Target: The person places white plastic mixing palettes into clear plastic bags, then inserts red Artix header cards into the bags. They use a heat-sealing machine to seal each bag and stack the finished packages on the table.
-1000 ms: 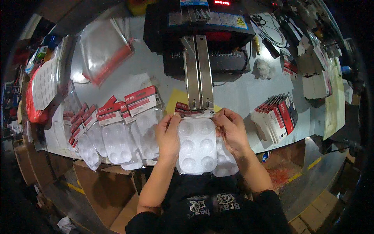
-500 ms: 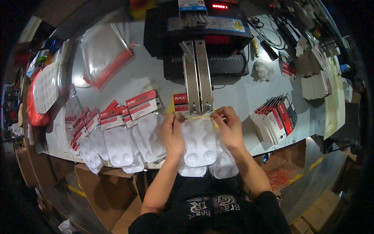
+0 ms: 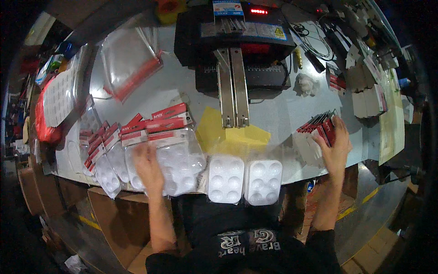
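1. Head view. Your left hand [image 3: 149,170]: one, motion-blurred, over the bagged trays [image 3: 182,160]; whether its fingers are spread, pinching or touching anything, cannot tell.
2. Your right hand [image 3: 336,146]: one, at the card stack [image 3: 308,145]; thumb and forefinger parted around its red upper part; whether they pinch a card, cannot tell.
3. Bagged trays: several, overlapping, with red-and-white headers; beneath your left fingers and to both sides, headers just beyond the fingertips.
4. Card stack: red, white and black, fanned; at your right fingertips, mostly to their left.
5. White trays [image 3: 226,179]: two, six round wells each, side by side; between your left and right fingers.
6. Yellow sheet [image 3: 211,132]: one, beyond the white trays, between your two sets of fingers.
7. Black machine [image 3: 187,41]: one, metal rails [image 3: 226,98] reaching over the sheet; well beyond both hands' fingers.
8. Clear bags [image 3: 130,57]: red-edged pile, well beyond your left fingers.
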Demonstrator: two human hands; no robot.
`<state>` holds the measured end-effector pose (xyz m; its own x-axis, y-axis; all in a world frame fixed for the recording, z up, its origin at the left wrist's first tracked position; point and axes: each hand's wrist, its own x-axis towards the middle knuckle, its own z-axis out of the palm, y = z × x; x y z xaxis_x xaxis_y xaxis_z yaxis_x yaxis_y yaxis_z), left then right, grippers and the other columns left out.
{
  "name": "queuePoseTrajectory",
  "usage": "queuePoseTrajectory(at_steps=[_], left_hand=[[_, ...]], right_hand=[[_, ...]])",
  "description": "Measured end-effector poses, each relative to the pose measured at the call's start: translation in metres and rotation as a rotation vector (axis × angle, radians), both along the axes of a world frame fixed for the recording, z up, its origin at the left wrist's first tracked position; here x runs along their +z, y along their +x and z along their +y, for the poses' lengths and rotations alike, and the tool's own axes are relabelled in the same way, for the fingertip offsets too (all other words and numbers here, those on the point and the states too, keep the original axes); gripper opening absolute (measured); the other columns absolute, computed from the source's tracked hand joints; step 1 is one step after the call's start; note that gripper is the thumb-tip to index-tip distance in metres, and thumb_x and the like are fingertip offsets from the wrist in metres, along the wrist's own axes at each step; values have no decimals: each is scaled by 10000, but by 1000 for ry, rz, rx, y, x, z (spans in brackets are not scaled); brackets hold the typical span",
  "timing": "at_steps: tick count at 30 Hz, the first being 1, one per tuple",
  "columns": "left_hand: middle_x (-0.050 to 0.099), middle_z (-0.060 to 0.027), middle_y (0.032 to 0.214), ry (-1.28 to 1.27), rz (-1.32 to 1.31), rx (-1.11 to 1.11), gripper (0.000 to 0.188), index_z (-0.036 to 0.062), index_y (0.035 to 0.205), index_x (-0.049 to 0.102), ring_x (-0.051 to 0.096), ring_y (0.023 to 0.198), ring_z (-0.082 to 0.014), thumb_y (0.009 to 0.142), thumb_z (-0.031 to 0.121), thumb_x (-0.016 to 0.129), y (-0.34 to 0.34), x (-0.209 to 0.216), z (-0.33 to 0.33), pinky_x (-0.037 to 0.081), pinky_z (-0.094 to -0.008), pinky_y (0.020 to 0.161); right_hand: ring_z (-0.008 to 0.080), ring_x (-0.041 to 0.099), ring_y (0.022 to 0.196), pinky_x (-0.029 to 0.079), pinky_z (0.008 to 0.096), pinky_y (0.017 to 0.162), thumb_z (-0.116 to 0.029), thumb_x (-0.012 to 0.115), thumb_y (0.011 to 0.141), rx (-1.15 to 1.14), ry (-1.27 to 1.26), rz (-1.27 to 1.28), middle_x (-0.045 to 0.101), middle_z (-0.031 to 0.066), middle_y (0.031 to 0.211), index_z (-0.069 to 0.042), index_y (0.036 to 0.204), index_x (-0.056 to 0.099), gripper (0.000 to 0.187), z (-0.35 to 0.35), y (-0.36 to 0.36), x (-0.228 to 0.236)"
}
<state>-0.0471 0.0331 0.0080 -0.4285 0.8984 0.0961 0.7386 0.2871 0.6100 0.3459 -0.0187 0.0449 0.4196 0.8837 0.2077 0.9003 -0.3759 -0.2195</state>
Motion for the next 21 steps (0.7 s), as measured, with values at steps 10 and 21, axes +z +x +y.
queuePoseTrajectory(at_steps=[10, 21], left_hand=[[529, -142, 900, 145, -53, -513, 156, 17, 836, 567, 534, 827, -275, 795, 135, 661, 72, -45, -41, 428, -390, 733], [688, -126, 929, -244, -1056, -529, 147, -15, 1045, 459, 579, 723, -70, 942, 85, 492, 81, 29, -68, 443, -189, 636]], right_hand=[[293, 597, 1031, 450, 361, 889, -420, 843, 512, 35, -97, 337, 578, 184, 1185, -4, 1301, 445, 976, -9, 63, -10], [320, 608, 753, 475, 381, 689, -290, 749, 727, 700, -83, 549, 627, 151, 917, -51, 1055, 588, 437, 3, -90, 38]])
